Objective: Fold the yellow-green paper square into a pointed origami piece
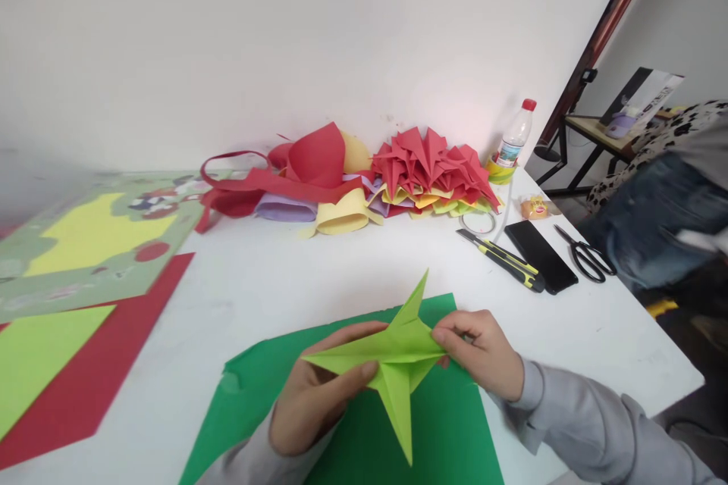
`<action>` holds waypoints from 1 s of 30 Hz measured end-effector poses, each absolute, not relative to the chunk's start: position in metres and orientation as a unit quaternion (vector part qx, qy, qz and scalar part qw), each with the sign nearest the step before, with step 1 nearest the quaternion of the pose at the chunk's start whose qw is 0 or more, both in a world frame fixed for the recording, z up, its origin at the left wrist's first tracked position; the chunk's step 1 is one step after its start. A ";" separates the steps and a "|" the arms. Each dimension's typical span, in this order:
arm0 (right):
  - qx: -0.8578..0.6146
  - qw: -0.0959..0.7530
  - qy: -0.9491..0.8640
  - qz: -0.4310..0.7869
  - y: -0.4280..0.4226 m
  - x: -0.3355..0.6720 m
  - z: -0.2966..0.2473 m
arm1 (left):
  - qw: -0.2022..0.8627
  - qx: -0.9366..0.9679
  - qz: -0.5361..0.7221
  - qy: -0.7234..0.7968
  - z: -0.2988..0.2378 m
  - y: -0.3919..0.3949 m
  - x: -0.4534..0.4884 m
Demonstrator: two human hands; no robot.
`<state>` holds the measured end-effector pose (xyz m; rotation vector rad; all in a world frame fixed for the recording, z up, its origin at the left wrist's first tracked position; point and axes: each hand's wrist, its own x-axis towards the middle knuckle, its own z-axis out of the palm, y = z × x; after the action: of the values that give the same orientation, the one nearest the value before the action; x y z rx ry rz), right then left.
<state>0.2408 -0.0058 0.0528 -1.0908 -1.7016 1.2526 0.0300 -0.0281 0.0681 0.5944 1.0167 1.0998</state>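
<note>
A lime-green folded paper star [401, 348] with long pointed arms is held up over a dark green sheet [444, 424]. My left hand [321, 386] supports it from the left, thumb on top near the centre and fingers underneath, mostly hidden. At the star's right side, my right hand [481, 348] pinches a point between thumb and forefinger. One arm of the star points away from me and another points down toward me.
Along the wall lie red folded paper pieces [418, 163] and curled strips [315, 159]. To the right are a bottle [515, 135], box cutter [503, 261], black phone [540, 256] and scissors [588, 256]. Coloured sheets [130, 341] lie left. A person [665, 204] is beyond the table's right edge.
</note>
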 end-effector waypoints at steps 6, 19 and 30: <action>-0.388 0.434 -0.757 0.297 -0.010 0.238 0.052 | 0.734 0.241 0.477 0.418 0.059 -0.027 0.031; -0.419 0.308 -0.460 0.720 0.003 0.242 0.051 | 0.687 0.331 0.464 0.451 0.049 -0.026 0.032; -0.353 0.285 -0.468 0.758 0.006 0.251 0.050 | 0.703 0.314 0.449 0.454 0.043 -0.016 0.018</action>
<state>0.2514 0.0056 0.0503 -0.9444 -1.2528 2.0280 0.0180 -0.0159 0.0433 0.6977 1.0093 0.9992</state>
